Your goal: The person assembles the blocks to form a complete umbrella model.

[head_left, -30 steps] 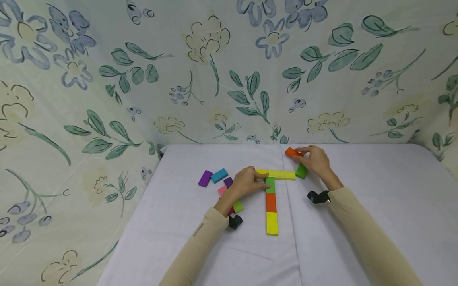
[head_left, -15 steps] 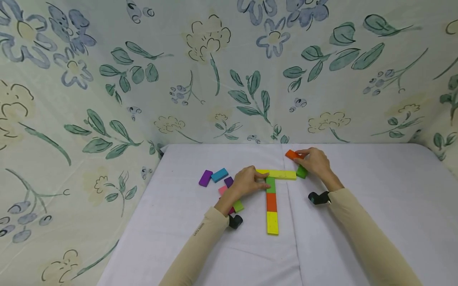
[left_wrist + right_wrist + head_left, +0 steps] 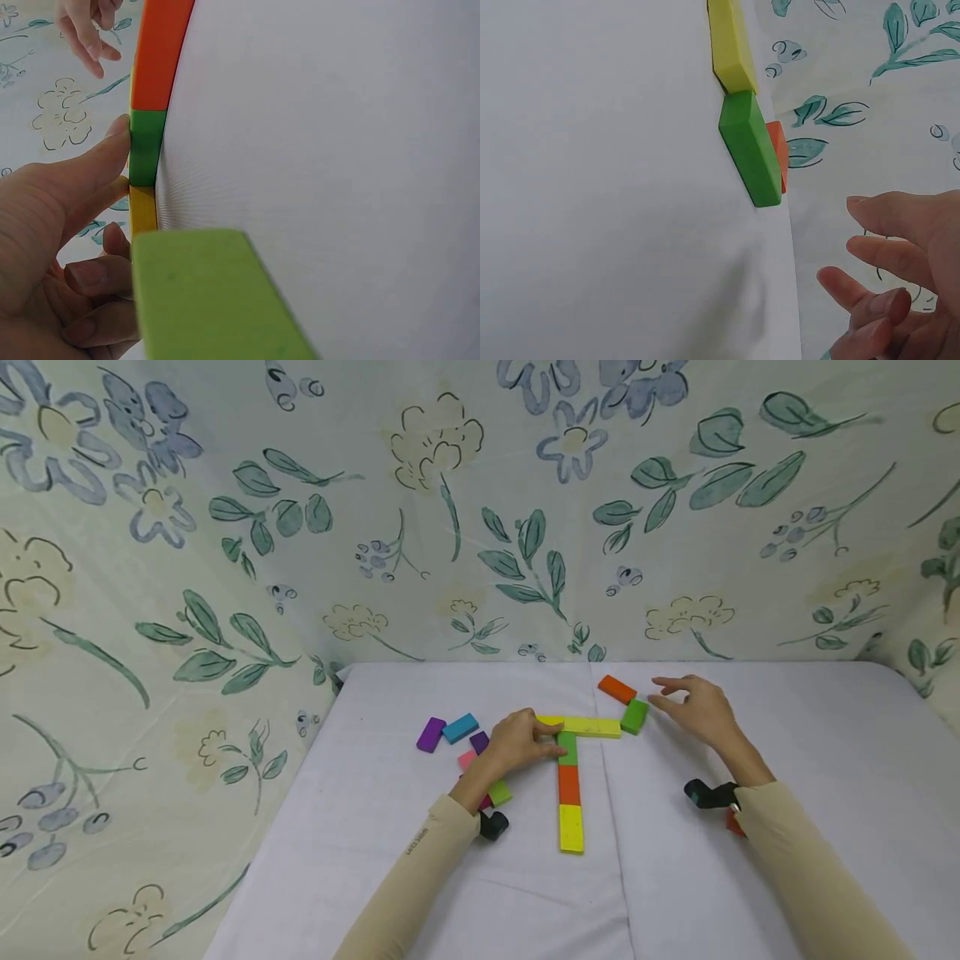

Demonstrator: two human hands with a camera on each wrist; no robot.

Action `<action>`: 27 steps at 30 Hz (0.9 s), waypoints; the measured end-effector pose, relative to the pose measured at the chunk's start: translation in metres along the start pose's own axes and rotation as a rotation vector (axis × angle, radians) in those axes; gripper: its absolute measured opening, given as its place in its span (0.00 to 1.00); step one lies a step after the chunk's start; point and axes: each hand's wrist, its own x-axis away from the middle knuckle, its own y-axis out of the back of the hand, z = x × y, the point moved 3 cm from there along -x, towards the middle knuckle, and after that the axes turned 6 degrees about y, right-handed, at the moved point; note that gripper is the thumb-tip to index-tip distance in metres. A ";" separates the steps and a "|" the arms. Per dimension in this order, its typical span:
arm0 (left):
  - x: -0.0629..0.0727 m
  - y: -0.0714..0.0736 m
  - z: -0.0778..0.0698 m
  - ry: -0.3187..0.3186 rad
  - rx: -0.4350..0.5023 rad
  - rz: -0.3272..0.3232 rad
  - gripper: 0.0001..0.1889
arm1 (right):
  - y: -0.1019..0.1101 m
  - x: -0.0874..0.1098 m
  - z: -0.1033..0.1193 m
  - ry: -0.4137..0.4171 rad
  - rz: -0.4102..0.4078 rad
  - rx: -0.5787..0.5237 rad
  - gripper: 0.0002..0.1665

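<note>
Your T (image 3: 569, 785), green block (image 3: 634, 717) and orange block (image 3: 617, 689) are laid — left hand (image 3: 513, 745) touching the T without gripping, right hand (image 3: 697, 708) relaxed, empty — loose blocks (image 3: 460, 728) seemingly left.

Pale floral cloth backdrop (image 3: 480, 510) behind a white-covered table (image 3: 337, 843)

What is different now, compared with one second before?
The right hand let go of the orange block and moved to the right. The green block beside the orange one is now fully visible, and a reddish piece shows by the right sleeve. The left hand and other blocks look unmoved.
</note>
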 end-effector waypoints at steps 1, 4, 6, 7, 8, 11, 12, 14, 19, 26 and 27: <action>0.000 0.000 -0.001 -0.001 0.000 0.001 0.27 | 0.005 0.007 -0.004 0.004 -0.006 0.002 0.29; 0.000 -0.001 -0.002 -0.002 0.000 0.001 0.27 | 0.018 0.028 -0.014 0.016 -0.026 0.013 0.30; 0.001 -0.001 -0.002 -0.003 0.010 0.004 0.27 | 0.023 0.041 -0.019 0.021 -0.036 0.025 0.29; 0.001 -0.001 -0.002 -0.006 0.014 0.004 0.27 | 0.025 0.048 -0.021 0.020 -0.040 0.029 0.29; 0.001 0.000 -0.001 -0.007 0.018 0.005 0.27 | 0.028 0.054 -0.024 0.017 -0.039 0.032 0.30; 0.001 -0.001 -0.001 -0.008 0.026 0.007 0.28 | 0.033 0.074 -0.031 0.004 -0.043 0.045 0.30; 0.001 -0.001 -0.001 -0.009 0.026 0.006 0.28 | 0.034 0.081 -0.033 0.000 -0.041 0.048 0.31; 0.001 -0.001 0.000 -0.009 0.021 0.003 0.28 | 0.035 0.093 -0.037 -0.009 -0.030 0.055 0.32; 0.001 -0.001 0.001 -0.009 0.022 0.000 0.28 | 0.036 0.118 -0.046 -0.017 -0.015 0.091 0.34; 0.000 -0.002 -0.001 -0.012 0.012 -0.002 0.27 | 0.038 0.150 -0.059 -0.049 -0.007 0.124 0.34; 0.000 -0.002 -0.001 -0.011 0.011 -0.002 0.27 | 0.038 0.153 -0.060 -0.056 -0.010 0.123 0.34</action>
